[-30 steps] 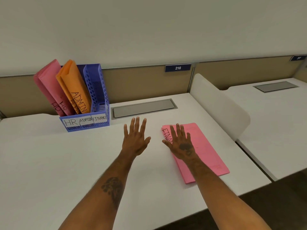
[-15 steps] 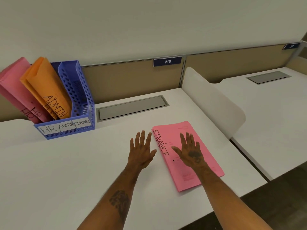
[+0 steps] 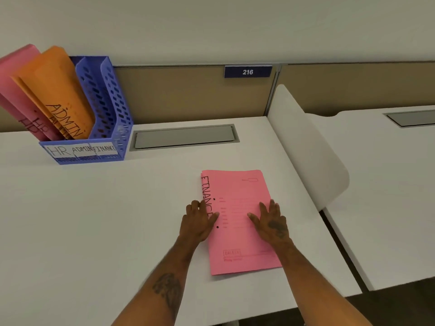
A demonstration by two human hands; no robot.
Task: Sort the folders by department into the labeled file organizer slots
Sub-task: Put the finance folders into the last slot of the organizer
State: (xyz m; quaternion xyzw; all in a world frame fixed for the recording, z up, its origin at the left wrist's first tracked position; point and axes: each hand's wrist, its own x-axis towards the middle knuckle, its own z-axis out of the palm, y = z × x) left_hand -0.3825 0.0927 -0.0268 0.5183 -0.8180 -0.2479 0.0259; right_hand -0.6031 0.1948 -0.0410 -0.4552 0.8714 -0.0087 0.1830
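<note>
A pink folder marked FINANCE [image 3: 237,189] lies flat on the white desk [image 3: 94,220]. My left hand [image 3: 199,221] is at its left edge, fingers curled against the edge and thumb on top of the cover. My right hand [image 3: 270,220] rests on the cover with its fingers spread. At the back left stands a blue file organizer [image 3: 110,118] with slots labelled HR, ADMIN and FINANCE. Pink HR folders [image 3: 18,90] lean in its left slot and orange ADMIN folders [image 3: 54,90] in the middle one. No folder shows in the right slot.
A grey cable hatch [image 3: 183,137] is set into the desk behind the folder. A white curved divider [image 3: 306,147] borders the desk on the right, with a neighbouring desk [image 3: 388,184] beyond it. A tan partition carries the sign 216 [image 3: 247,72].
Both hands came down and closer together on the FINANCE folder. My left hand moved right from the bare desk to the folder's left edge. The camera view shifted.
</note>
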